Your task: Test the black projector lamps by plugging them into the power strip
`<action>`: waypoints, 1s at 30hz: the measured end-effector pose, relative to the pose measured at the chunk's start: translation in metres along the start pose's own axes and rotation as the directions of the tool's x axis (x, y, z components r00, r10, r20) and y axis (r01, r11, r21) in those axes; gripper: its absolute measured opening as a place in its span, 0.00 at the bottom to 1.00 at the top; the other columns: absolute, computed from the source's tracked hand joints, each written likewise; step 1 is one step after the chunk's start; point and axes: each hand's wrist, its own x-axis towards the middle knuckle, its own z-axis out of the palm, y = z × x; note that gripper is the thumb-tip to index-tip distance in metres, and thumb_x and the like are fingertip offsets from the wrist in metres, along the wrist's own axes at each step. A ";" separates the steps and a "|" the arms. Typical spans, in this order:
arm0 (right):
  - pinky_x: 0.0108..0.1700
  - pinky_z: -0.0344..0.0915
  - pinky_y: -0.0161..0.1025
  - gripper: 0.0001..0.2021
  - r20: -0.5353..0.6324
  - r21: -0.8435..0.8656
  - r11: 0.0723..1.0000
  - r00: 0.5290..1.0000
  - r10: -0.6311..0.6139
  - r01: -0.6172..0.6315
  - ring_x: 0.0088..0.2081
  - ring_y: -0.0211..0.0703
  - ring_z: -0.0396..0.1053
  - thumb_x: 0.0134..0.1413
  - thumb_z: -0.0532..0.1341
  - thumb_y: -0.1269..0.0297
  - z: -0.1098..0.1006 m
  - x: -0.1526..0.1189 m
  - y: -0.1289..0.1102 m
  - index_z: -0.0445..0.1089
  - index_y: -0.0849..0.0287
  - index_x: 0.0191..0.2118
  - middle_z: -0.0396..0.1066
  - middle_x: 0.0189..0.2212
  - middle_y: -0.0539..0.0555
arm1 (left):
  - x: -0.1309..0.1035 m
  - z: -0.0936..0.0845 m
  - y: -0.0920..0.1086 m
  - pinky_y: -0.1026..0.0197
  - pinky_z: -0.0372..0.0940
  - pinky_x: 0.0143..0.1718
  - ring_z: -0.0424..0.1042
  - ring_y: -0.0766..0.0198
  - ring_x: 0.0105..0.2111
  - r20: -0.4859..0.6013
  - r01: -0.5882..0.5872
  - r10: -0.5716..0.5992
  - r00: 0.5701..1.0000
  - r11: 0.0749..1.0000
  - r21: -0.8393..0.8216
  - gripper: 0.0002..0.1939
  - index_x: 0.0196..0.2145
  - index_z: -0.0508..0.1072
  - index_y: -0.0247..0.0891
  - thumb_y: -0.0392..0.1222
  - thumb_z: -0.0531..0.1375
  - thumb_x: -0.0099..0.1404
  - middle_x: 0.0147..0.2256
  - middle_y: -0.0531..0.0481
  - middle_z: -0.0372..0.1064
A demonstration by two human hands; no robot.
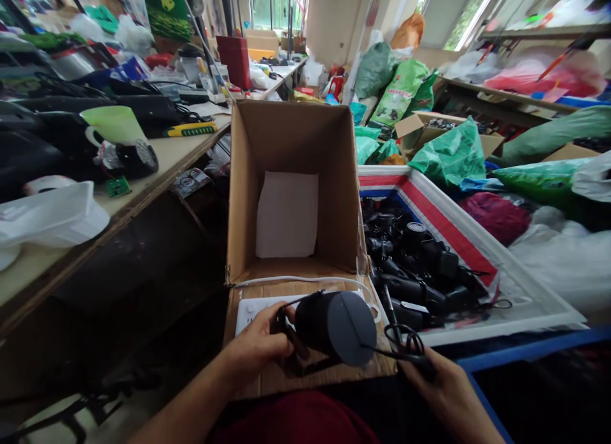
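My left hand (pixel 260 342) grips a black cylindrical device (pixel 312 323) by a dark strap or handle at its left side. The device lies tilted, its flat dark grey round end (pixel 352 329) turned right and towards me. A thin black cord runs from that end to my right hand (pixel 443 377), which is closed on the looped black cable (pixel 405 345). Below the device is a cardboard surface (pixel 267 387), on which a white power strip (pixel 248 313) lies, partly hidden by my left hand. What kind of device it is, I cannot tell.
An opened cardboard box (pixel 238 196) with a white sheet (pixel 287 215) at its bottom stands straight ahead. On the right, a white-rimmed bin (pixel 529 285) holds many black devices. A workbench (pixel 167 151) on the left carries a green-white mug (pixel 117 124) and a yellow cutter (pixel 191 130).
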 end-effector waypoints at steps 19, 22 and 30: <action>0.34 0.74 0.42 0.25 -0.020 0.364 0.927 0.994 0.106 -0.092 0.30 0.49 0.76 0.43 0.64 0.45 0.018 0.043 -0.051 0.73 0.62 0.39 0.78 0.29 0.58 | -0.010 -0.014 0.016 0.61 0.68 0.23 0.75 0.60 0.22 -0.063 -0.072 0.063 0.996 0.988 -0.139 0.25 0.42 0.60 0.38 0.37 0.62 0.45 0.24 0.50 0.77; 0.35 0.73 0.44 0.25 -0.071 0.317 0.947 0.994 0.084 -0.057 0.31 0.49 0.76 0.48 0.61 0.44 0.034 0.052 -0.050 0.71 0.63 0.41 0.78 0.30 0.59 | -0.012 -0.016 0.018 0.62 0.66 0.22 0.77 0.56 0.23 -0.091 -0.110 0.097 0.991 0.981 -0.158 0.25 0.43 0.59 0.39 0.36 0.63 0.47 0.26 0.49 0.77; 0.36 0.70 0.42 0.19 -0.127 0.048 0.996 0.989 -0.074 0.080 0.30 0.47 0.74 0.55 0.58 0.47 0.053 0.054 -0.053 0.71 0.61 0.37 0.75 0.28 0.57 | -0.007 -0.016 0.018 0.61 0.67 0.25 0.75 0.59 0.25 -0.147 -0.163 0.140 0.979 0.973 -0.161 0.23 0.41 0.61 0.39 0.33 0.62 0.45 0.26 0.50 0.77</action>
